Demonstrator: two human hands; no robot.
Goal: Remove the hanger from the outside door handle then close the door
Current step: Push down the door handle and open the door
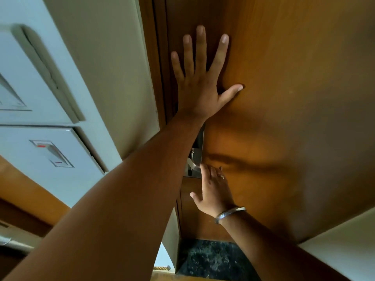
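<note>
Left hand, fingers spread, flat on the wooden door. At 6 o'clock of it, right hand, fingers apart, touches the metal door handle. White switch panel at 9 o'clock; hanger unseen.

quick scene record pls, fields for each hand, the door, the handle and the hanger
left hand: open, fingers spread, palm flat on the wooden door
right hand: open, fingertips at the metal door handle, holding nothing
door: appears shut against the door frame
door handle: lever on a metal lock plate, partly hidden by the left arm
hanger: not in view
wrist: metal bangle on the right
</note>
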